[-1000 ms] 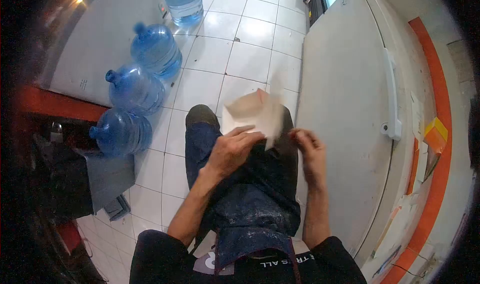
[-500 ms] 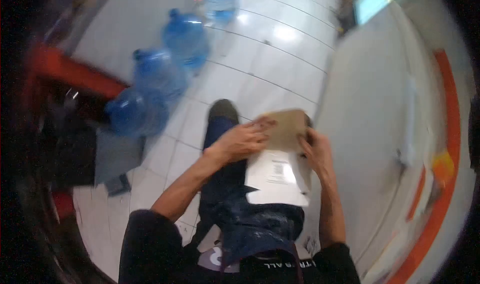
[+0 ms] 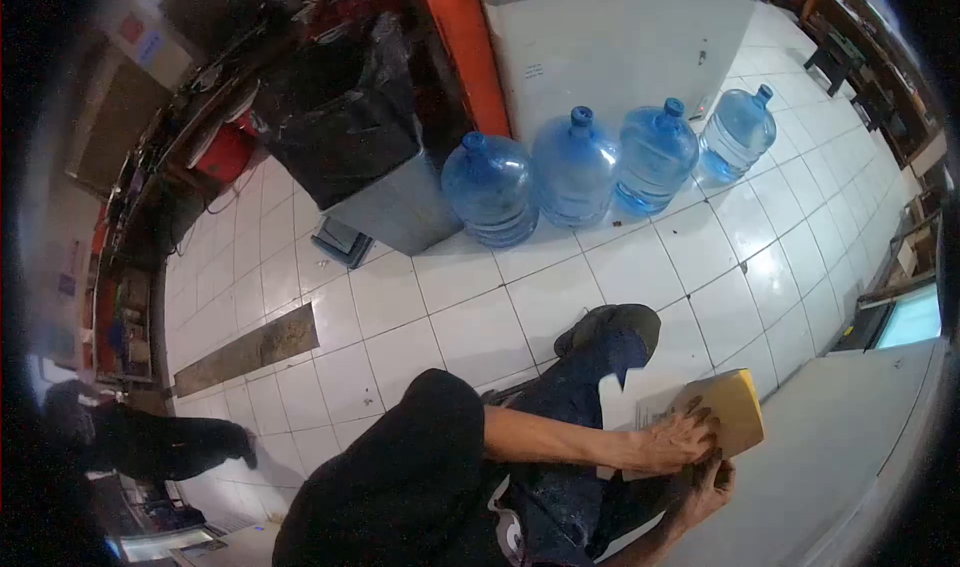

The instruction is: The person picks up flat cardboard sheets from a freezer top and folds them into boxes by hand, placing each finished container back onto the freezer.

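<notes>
Over my lap is a partly folded cardboard box [image 3: 738,414], with a brown panel edged in yellow and a white panel [image 3: 622,399] bearing small print too small to read. My left hand [image 3: 682,439] lies across it, fingers bent onto the brown panel and gripping it. At the lower edge of that panel, close to the left fingertips, my right hand [image 3: 710,489] is closed on the cardboard, its fingertips partly hidden. Dark trousers and one shoe [image 3: 612,332] show beneath and beyond the box.
Several blue water jugs [image 3: 577,172] stand in a row before a white chest [image 3: 610,52]. Left of them is a grey bin lined with a black bag [image 3: 345,127]. A pale cabinet surface [image 3: 850,437] lies at right. Another person's dark-clothed leg [image 3: 175,447] shows at far left.
My view has swung left, bringing the bin and the whole row of jugs into sight. Both hands remain on the cardboard and are closer together, with the box now lower right.
</notes>
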{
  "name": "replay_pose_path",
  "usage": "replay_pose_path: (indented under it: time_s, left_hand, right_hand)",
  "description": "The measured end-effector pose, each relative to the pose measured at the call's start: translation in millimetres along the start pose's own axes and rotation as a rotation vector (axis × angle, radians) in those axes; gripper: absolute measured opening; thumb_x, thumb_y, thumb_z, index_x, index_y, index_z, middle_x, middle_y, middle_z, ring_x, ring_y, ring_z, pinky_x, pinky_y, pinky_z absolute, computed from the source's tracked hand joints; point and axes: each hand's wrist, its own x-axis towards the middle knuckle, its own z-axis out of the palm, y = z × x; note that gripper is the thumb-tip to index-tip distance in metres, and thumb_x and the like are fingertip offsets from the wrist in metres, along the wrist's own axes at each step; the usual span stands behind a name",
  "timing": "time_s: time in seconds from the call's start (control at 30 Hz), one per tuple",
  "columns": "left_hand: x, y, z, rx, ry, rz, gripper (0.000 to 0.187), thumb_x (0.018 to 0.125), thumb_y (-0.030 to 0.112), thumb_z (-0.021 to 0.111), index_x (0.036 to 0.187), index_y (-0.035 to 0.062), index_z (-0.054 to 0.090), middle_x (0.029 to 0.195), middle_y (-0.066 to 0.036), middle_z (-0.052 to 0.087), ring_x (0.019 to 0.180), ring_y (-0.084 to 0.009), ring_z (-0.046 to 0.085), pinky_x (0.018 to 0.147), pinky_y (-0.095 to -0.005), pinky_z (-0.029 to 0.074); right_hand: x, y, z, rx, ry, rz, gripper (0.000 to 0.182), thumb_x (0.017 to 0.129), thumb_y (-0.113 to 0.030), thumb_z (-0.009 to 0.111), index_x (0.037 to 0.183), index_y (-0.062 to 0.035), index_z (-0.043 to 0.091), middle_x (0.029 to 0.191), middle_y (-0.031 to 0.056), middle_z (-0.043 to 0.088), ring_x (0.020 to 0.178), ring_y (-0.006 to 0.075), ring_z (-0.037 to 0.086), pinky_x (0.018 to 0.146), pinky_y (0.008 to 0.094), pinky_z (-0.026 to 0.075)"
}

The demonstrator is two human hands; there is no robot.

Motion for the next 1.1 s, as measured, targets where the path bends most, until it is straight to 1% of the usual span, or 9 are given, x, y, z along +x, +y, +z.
replay_pose_path:
  time_s: [0.1, 0.2, 0.27, 0.47, 0.5, 0.6, 0.9, 0.97, 1.1]
  left_hand:
    - [-3.9, -3.2, 0.1, 0.0, 0.122, 0.077, 0.031, 0.082, 0.023, 0.061, 0.1, -0.0014, 0.065, 0.116, -0.022, 0.059, 0.119, -0.0411, 0.053, 0.105, -0.0561, 0.041]
    - [-17.2, -6.0, 7.4, -0.12, 0.093, 0.107, 0.025, 0.08, 0.019, 0.062, 0.094, -0.0006, 0.066, 0.108, -0.017, 0.062, 0.11, -0.035, 0.059, 0.096, -0.0443, 0.05]
    - [-24.4, -7.9, 7.8, -0.161, 0.152, 0.098, 0.021, 0.076, 0.014, 0.066, 0.093, 0.0026, 0.067, 0.1, -0.011, 0.063, 0.097, -0.0275, 0.064, 0.081, -0.0348, 0.057]
    - [-30.7, -7.4, -12.6, -0.318, 0.056, -0.101, 0.018, 0.08, 0.015, 0.071, 0.096, 0.0073, 0.072, 0.099, -0.009, 0.069, 0.088, -0.0264, 0.068, 0.073, -0.0366, 0.058]
    - [-30.5, -6.9, -16.0, -0.323, 0.048, -0.091, 0.018, 0.08, 0.015, 0.071, 0.096, 0.0073, 0.072, 0.099, -0.009, 0.069, 0.088, -0.0264, 0.068, 0.073, -0.0366, 0.058]
    - [-23.4, -6.2, -43.1, -0.841, -0.149, -0.557, 0.025, 0.088, 0.022, 0.072, 0.106, 0.0054, 0.076, 0.094, -0.017, 0.075, 0.08, -0.0256, 0.073, 0.077, -0.0348, 0.056]
    - [-26.6, -19.4, -60.1, -1.097, -0.495, -0.622, 0.03, 0.097, 0.021, 0.065, 0.12, 0.0031, 0.069, 0.106, -0.012, 0.074, 0.095, -0.0129, 0.067, 0.082, -0.0301, 0.055]
    - [-33.0, -20.7, -51.4, -1.314, -0.465, -0.709, 0.03, 0.099, 0.018, 0.063, 0.122, 0.0, 0.067, 0.11, -0.01, 0.072, 0.097, -0.0118, 0.066, 0.083, -0.0257, 0.055]
    - [-34.9, -23.8, -53.5, -1.479, -0.472, -0.662, 0.032, 0.099, 0.018, 0.064, 0.124, -0.0023, 0.066, 0.112, -0.01, 0.071, 0.097, -0.0116, 0.066, 0.086, -0.0241, 0.055]
  right_hand:
    - [-10.6, 1.5, -2.0, -0.024, 0.026, -0.028, 0.026, 0.098, -0.021, 0.067, 0.096, 0.0054, 0.063, 0.09, 0.0072, 0.066, 0.077, 0.0125, 0.058, 0.066, 0.0271, 0.047]
    - [-18.5, 0.0, -3.4, -0.071, 0.067, 0.063, 0.026, 0.098, -0.017, 0.066, 0.081, 0.0007, 0.056, 0.071, 0.0, 0.054, 0.062, 0.0081, 0.047, 0.054, 0.0272, 0.038]
    - [-20.1, 3.8, -10.2, -0.078, 0.058, 0.086, 0.025, 0.098, -0.017, 0.066, 0.083, 0.0013, 0.058, 0.072, 0.0002, 0.056, 0.062, 0.0082, 0.048, 0.055, 0.0264, 0.039]
    - [-26.6, 19.2, -7.6, -0.047, 0.072, 0.097, 0.024, 0.097, -0.019, 0.068, 0.09, 0.0043, 0.065, 0.082, 0.0053, 0.066, 0.069, 0.0107, 0.058, 0.063, 0.0244, 0.047]
    - [-29.2, 21.7, -8.9, 0.0, 0.058, 0.081, 0.025, 0.096, -0.02, 0.069, 0.092, 0.005, 0.067, 0.086, 0.0073, 0.069, 0.073, 0.0118, 0.06, 0.066, 0.0246, 0.049]
    - [-37.8, 4.3, -1.1, -0.012, -0.014, 0.183, 0.026, 0.096, -0.021, 0.069, 0.097, 0.0053, 0.068, 0.09, 0.0086, 0.07, 0.08, 0.0132, 0.063, 0.072, 0.0266, 0.051]
    - [-46.7, 9.2, 4.4, -0.225, 0.0, 0.123, 0.023, 0.089, -0.016, 0.075, 0.094, 0.005, 0.069, 0.085, 0.0118, 0.07, 0.078, 0.0183, 0.065, 0.074, 0.0317, 0.051]
    - [-45.9, 27.8, -1.0, -0.351, -0.069, -0.026, 0.021, 0.091, -0.017, 0.075, 0.09, 0.0025, 0.067, 0.081, 0.0058, 0.069, 0.075, 0.0111, 0.063, 0.069, 0.0267, 0.051]
    - [-45.5, 18.9, -3.3, -0.32, -0.067, 0.01, 0.019, 0.09, -0.015, 0.075, 0.088, 0.0019, 0.067, 0.08, 0.0054, 0.068, 0.074, 0.0107, 0.062, 0.069, 0.0267, 0.051]
